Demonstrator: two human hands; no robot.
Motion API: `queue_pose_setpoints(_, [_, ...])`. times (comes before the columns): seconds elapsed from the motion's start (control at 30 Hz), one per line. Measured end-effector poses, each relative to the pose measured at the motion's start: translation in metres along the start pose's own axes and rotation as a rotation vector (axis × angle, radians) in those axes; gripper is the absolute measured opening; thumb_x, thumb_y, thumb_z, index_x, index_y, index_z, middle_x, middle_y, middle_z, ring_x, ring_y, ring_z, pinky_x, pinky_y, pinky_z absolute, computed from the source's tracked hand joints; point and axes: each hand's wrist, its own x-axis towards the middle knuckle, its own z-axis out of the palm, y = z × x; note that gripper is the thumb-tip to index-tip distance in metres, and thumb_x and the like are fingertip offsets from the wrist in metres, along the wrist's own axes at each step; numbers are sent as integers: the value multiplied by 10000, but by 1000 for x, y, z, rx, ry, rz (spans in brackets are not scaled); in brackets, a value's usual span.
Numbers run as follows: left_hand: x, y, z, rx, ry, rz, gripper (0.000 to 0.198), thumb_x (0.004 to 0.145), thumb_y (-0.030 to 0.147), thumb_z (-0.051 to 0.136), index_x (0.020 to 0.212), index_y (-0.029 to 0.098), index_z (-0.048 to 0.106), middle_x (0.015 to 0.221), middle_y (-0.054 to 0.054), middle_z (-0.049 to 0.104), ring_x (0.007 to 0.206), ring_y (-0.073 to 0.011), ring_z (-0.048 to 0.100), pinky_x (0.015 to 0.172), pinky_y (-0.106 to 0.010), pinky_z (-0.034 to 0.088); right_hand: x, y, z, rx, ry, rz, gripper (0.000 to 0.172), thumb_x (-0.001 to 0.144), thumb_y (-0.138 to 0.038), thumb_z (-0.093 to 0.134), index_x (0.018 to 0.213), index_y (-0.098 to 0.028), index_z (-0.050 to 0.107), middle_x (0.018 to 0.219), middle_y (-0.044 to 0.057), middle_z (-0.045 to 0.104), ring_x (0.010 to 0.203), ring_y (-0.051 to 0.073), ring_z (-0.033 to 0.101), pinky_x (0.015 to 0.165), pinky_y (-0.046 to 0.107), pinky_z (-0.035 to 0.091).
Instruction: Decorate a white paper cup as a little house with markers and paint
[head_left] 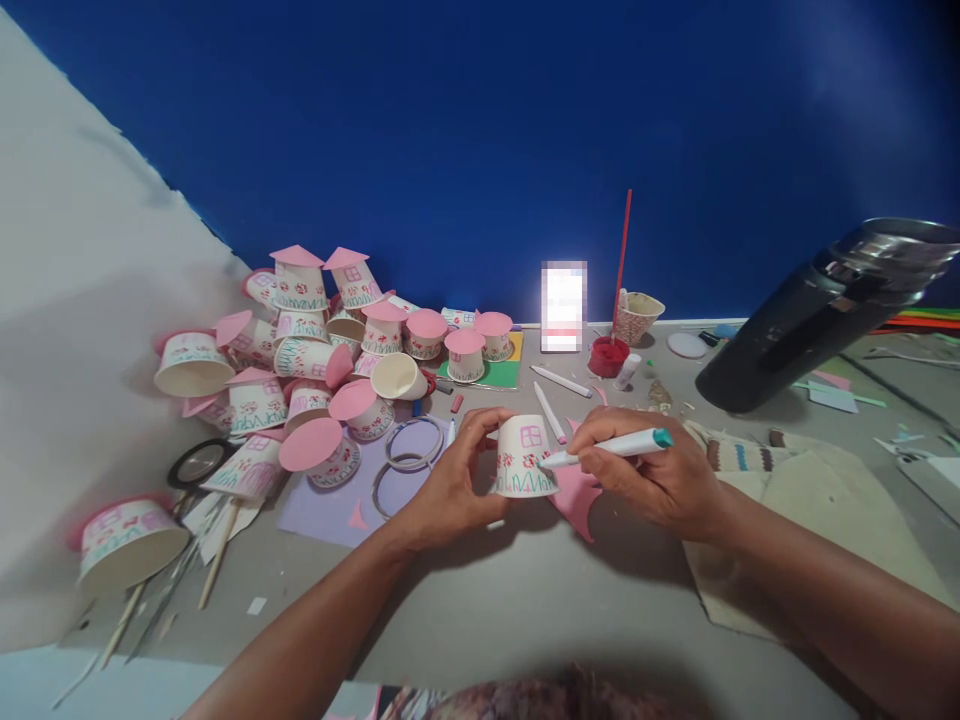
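The left hand (pixel 450 480) is gripping an upturned paper cup (pixel 523 455) standing on the grey table (pixel 525 600), fingers curled around its left side and thumb near its base; the cup is showing a pink window, red flowers and green grass strokes; the right hand (pixel 652 475) is clamped on a white marker (pixel 607 447) with a teal end cap, its tip touching the cup's lower right wall; a pink paper scrap (pixel 576 495) is lying just beside the cup, under the right hand; to the left a heap of finished cups (pixel 315 340) with pink round lids is piling up against the blue wall (pixel 480 130); two tape rings (pixel 409 455) are lying on a lilac sheet (pixel 322 510) near the left hand; behind, a red pot (pixel 607 357) is holding a red stick, and a dark flask (pixel 817 310) is lying tilted at the right, well apart from the cup.
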Motion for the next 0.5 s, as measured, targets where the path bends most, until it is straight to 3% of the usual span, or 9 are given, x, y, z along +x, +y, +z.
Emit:
queue_pose_setpoints(0.37, [-1, 0, 3, -56, -21, -36, 833, 703, 69, 817, 1446, 312, 528, 1512, -109, 520, 1421, -329, 532, 1160, -470, 498, 0, 3, 1, 5, 6, 39, 203, 1034, -259, 601, 896, -203, 738, 767, 27, 772, 599, 140, 675, 562, 251, 506])
queue_pose_setpoints(0.5, [0, -2, 4, -120, -12, -41, 828, 723, 101, 836, 1456, 329, 523, 1498, -100, 553, 1399, -318, 561, 1206, -501, 466, -1, 1, -3, 0, 103, 81, 266, 1061, -326, 589, 879, -205, 741, 724, 32, 751, 595, 158, 671, 545, 273, 507])
